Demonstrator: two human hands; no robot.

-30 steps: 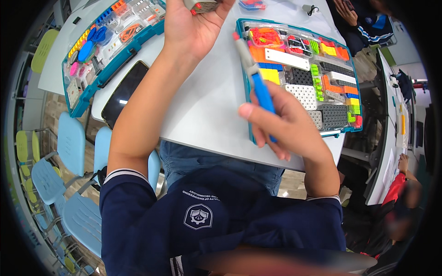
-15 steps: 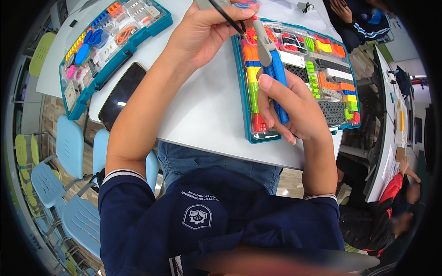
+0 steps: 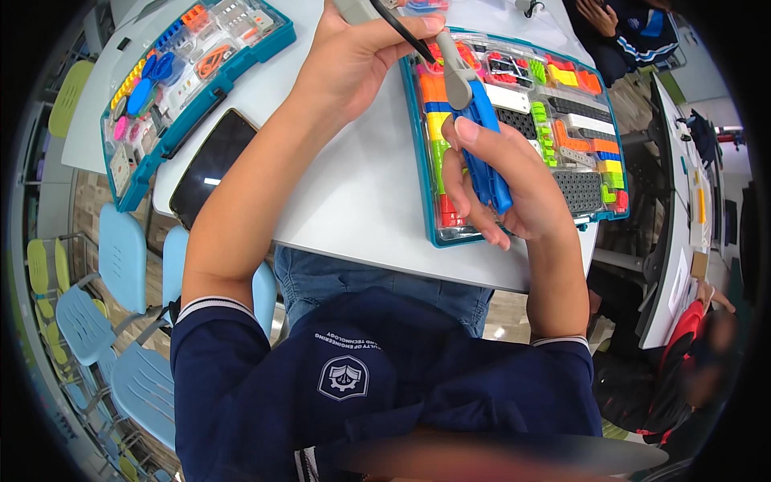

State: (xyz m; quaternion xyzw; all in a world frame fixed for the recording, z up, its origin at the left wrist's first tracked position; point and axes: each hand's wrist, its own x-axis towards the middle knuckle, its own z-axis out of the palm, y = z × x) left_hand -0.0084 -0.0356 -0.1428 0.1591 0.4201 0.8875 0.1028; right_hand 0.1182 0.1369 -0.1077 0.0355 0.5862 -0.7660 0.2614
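At the top middle, my left hand is closed round a grey piece, partly cut off by the frame's edge. A black strip like a cable crosses its fingers. My right hand holds a long blue part between thumb and curled fingers. A grey arm with a rounded end meets the top of the blue part and runs up to my left fingertips. Both hands are raised over the table, the right one above a teal case of colourful building pieces.
On the white table, a second teal case of parts stands at the far left. A dark phone or tablet lies near it. Light blue chairs are at the left. Other people sit at the right, one in a red and black jacket.
The blue part has tilted slightly in my right hand, showing more of its ribbed side. My left hand has shifted a little. At the right, the person in red has moved.
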